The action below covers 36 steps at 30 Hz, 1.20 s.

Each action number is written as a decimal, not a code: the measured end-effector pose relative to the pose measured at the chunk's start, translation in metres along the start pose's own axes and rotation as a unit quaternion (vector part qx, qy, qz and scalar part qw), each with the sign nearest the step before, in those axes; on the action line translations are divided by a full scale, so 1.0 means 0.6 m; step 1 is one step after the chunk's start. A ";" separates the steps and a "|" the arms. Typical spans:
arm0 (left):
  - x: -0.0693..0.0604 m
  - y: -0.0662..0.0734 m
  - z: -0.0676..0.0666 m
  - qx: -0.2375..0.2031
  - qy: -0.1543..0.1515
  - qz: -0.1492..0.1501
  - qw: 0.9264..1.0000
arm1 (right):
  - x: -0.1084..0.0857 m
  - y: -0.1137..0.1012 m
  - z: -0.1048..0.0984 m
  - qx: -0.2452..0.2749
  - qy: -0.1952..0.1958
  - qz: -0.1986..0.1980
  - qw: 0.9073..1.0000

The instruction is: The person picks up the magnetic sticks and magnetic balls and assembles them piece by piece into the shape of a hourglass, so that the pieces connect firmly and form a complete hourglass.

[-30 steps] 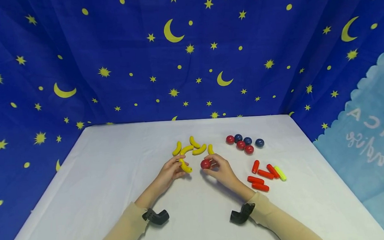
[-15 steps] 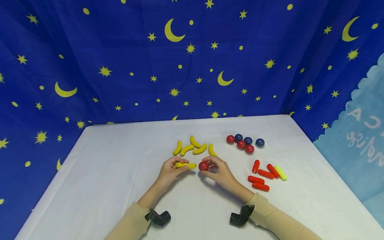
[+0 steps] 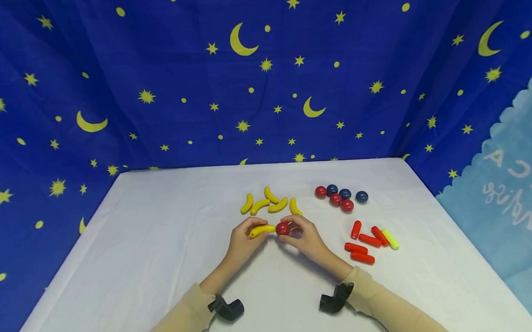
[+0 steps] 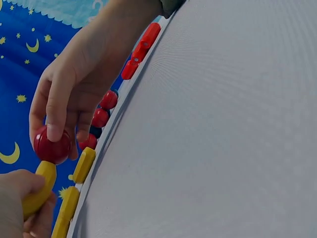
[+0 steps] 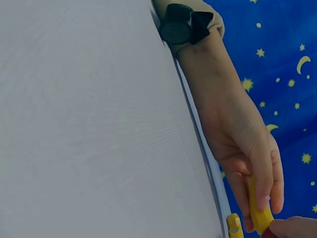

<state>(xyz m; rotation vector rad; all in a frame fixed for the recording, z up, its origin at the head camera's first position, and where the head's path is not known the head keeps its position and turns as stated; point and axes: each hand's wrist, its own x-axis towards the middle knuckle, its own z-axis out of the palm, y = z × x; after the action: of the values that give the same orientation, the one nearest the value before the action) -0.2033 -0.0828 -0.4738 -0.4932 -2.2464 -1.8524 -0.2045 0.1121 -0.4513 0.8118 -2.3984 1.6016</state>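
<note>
My left hand (image 3: 244, 241) pinches a small yellow toy banana (image 3: 262, 230) between thumb and fingers. A glossy red ball (image 3: 282, 228) is held in the fingertips of my right hand (image 3: 309, 239). One end of the banana meets the ball; the left wrist view shows the banana (image 4: 46, 181) touching the underside of the ball (image 4: 52, 145). In the right wrist view the left hand (image 5: 247, 153) grips the banana (image 5: 259, 210), and only a sliver of the ball shows at the bottom edge. Both hands are over the middle of the white table.
Several more yellow bananas (image 3: 278, 206) lie just beyond the hands. Further right sits a cluster of red balls (image 3: 335, 199) and dark blue balls (image 3: 361, 196). Several red rods (image 3: 356, 248) and one yellow-green rod (image 3: 390, 239) lie right of my right forearm on the white table (image 3: 117, 276).
My left hand has turned the banana from slanting to nearly level and moved it right until its end meets the ball. The right hand has stayed nearly in place, holding the ball.
</note>
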 end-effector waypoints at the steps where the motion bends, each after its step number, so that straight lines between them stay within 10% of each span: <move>1: 0.001 -0.008 0.001 0.008 -0.001 0.001 1.000 | 0.001 0.001 -0.001 -0.005 -0.001 -0.004 1.000; 16: 0.010 -0.040 0.009 0.113 0.046 -0.006 0.993 | 0.030 0.062 0.004 -0.010 -0.036 -0.020 0.999; 22: 0.007 -0.040 0.008 0.111 0.067 0.004 0.992 | 0.035 0.088 -0.003 -0.043 0.057 -0.011 0.997; 27: 0.005 -0.041 0.006 0.104 0.067 -0.001 0.992 | 0.042 0.105 -0.016 -0.141 0.160 0.033 0.976; 36: 0.006 -0.045 0.001 0.105 0.069 -0.021 0.992 | 0.056 0.127 -0.020 -0.169 0.117 0.105 0.973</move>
<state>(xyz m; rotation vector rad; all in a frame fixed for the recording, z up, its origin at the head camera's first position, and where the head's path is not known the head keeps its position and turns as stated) -0.2165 -0.0864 -0.4974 -0.2756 -2.3370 -1.5902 -0.2734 0.1326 -0.4944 0.2983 -2.5430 1.2121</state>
